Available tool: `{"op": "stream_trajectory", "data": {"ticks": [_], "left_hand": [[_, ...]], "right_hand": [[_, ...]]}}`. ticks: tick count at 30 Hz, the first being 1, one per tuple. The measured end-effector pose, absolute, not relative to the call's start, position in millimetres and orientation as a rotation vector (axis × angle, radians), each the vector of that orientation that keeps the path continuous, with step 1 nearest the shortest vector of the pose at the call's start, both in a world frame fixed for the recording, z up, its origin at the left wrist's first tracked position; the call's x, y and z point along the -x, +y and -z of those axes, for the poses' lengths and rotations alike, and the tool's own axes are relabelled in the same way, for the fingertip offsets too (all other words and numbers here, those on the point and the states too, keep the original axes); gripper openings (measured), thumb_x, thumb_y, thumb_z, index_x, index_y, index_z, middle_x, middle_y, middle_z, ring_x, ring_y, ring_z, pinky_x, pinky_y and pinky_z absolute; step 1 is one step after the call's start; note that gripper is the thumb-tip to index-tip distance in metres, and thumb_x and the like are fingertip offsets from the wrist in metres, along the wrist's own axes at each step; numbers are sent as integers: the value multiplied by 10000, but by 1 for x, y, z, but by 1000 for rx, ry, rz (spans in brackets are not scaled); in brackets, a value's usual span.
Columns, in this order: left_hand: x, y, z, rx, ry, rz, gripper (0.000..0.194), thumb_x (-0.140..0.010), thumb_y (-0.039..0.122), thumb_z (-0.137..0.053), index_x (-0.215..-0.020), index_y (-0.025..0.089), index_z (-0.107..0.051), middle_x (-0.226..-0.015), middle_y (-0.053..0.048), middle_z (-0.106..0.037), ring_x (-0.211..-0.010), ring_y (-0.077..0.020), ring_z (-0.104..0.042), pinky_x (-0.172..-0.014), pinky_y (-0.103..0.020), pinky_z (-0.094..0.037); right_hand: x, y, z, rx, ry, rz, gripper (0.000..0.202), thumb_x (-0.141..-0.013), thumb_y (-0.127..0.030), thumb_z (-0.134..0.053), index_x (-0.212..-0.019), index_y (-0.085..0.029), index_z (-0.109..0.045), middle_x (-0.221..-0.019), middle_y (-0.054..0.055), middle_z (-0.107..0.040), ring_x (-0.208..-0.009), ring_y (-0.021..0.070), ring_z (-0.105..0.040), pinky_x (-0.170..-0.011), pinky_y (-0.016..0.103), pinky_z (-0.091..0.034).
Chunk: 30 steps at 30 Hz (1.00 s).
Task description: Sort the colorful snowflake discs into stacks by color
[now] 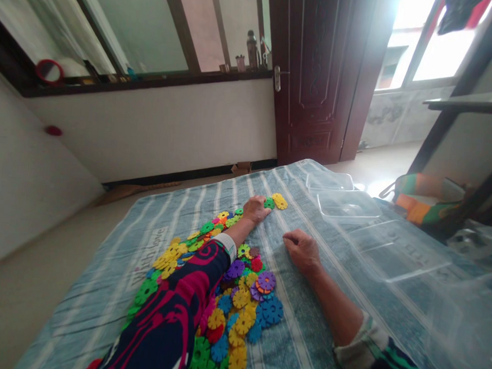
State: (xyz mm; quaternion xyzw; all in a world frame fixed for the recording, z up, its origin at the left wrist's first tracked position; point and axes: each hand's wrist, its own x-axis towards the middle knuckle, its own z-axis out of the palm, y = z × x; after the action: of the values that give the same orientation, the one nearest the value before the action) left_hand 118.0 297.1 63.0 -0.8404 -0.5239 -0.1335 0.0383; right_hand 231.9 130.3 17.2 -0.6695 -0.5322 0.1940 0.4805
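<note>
My left hand (256, 209) reaches past the far end of a pile of colourful plastic discs, its fingers closed at the edge of a green notched disc (269, 203). Just beyond that disc lie yellow notched discs (280, 201), overlapping on the bedspread. My right hand (302, 251) is closed with curled fingers, low over the bedspread to the right of the pile; nothing shows in it. Beneath and beside my left forearm spread the loose notched discs (244, 319) in yellow, blue, green, purple and red. My left sleeve hides part of them.
A blue striped bedspread (300, 328) covers the surface. Clear plastic boxes (349, 205) stand along the right side, with larger clear containers (398, 251) nearer me. A colourful bag (416, 200) sits beyond the right edge. Behind are a brown door (316, 73) and a windowsill (152, 83).
</note>
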Motion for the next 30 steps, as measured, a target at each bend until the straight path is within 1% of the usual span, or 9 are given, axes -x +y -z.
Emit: {"op": "stream_trajectory", "data": {"ticks": [8, 14, 21, 30], "left_hand": [[-124, 299, -62, 2567, -1595, 391, 275, -758, 341, -617, -987, 198, -665, -1020, -63, -678, -959, -204, -617, -762, -249, -459], [-126, 304, -58, 2546, -1593, 406, 260, -757, 333, -609, -985, 223, -666, -997, -46, -682, -965, -194, -613, -760, -238, -462], [-127, 303, -56, 2530, -1597, 422, 274, -758, 325, -591, -995, 210, -663, -996, -56, -680, -956, -202, -611, -751, -250, -464], [-125, 302, -56, 2548, -1581, 432, 246, -755, 325, -597, -962, 208, -659, -971, -50, -678, -938, -195, -608, -744, -243, -457]], "right_hand": [[-232, 129, -19, 1633, -1300, -476, 196, -762, -282, -521, -756, -242, -713, -801, -7, -668, -745, 142, -601, -720, 246, -438], [-232, 129, -19, 1645, -1308, -457, 199, -766, -290, -516, -751, -249, -710, -795, -11, -665, -733, 139, -594, -705, 245, -432], [-232, 130, -18, 1633, -1305, -477, 189, -762, -280, -522, -750, -243, -706, -803, -10, -658, -738, 138, -591, -735, 250, -432], [-232, 129, -19, 1631, -1298, -474, 184, -766, -278, -523, -738, -252, -703, -803, -15, -664, -738, 136, -589, -745, 246, -440]]}}
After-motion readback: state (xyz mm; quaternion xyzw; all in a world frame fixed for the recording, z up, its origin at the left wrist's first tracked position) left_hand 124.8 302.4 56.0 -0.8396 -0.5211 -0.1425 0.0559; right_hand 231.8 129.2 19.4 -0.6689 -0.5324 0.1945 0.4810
